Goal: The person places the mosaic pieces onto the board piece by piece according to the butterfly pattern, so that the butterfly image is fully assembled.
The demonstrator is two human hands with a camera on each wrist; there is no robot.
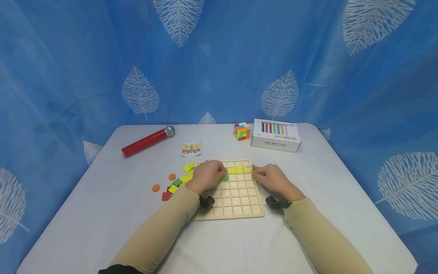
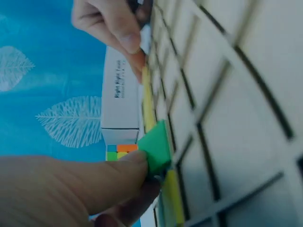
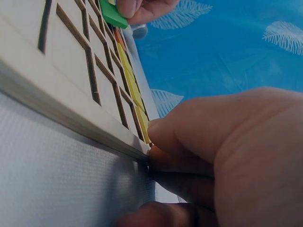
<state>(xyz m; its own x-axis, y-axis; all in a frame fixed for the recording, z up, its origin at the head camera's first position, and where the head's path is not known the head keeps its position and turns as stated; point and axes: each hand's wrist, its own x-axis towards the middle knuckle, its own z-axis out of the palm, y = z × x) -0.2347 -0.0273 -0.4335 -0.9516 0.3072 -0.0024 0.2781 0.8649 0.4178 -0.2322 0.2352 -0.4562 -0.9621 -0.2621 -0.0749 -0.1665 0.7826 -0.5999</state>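
Observation:
My left hand [image 1: 208, 176] pinches a green square tile [image 2: 157, 147] between thumb and fingertips, tilted just over the wooden grid board [image 1: 236, 210]. Along one of the board's far rows lie yellow tiles [image 1: 239, 170] and an orange piece [image 3: 119, 39], partly hidden by the left hand in the head view. At the board's right edge, my right hand [image 1: 273, 179] grips the rim near the last yellow tile [image 3: 142, 124], thumb and curled fingers about the corner. The left part of the board is hidden under the left hand and sleeve.
Left of the board lie loose yellow, green and red squares, among them a red tile [image 1: 165, 196], and orange discs [image 1: 156, 188]. Behind are a butterfly pattern card [image 1: 191, 149], a red microphone [image 1: 147, 142], a colourful puzzle cube [image 1: 242, 131] and a white box [image 1: 275, 135].

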